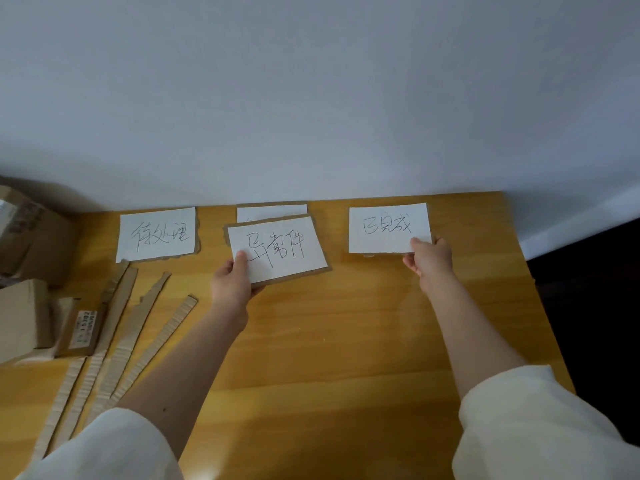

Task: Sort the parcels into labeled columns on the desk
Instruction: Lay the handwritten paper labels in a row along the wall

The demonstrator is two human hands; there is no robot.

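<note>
A wooden table (346, 341) stands against a pale wall, seen from above by a person in cream sleeves. Along the far edge of the table lie cardboard-backed white label cards with handwritten black characters. The left label card (157, 233) lies flat on the table, untouched. The left hand (231, 282) grasps the middle label card (278, 249) by its near left corner, thumb on top and fingers underneath; this card is tilted and overlaps another card (272, 212) lying behind it at the wall, whose writing is mostly hidden. The right hand (431, 259) grips the right label card (389, 228) at its near right corner, thumb pressed on the white face. The three readable cards sit well apart, in a row from left to right. On the left side of the table lie several long torn cardboard strips (138, 327), fanned out toward the near edge. Further left, at the table's edge, brown cardboard parcels (31, 306) are piled together, one showing a printed sticker.
</note>
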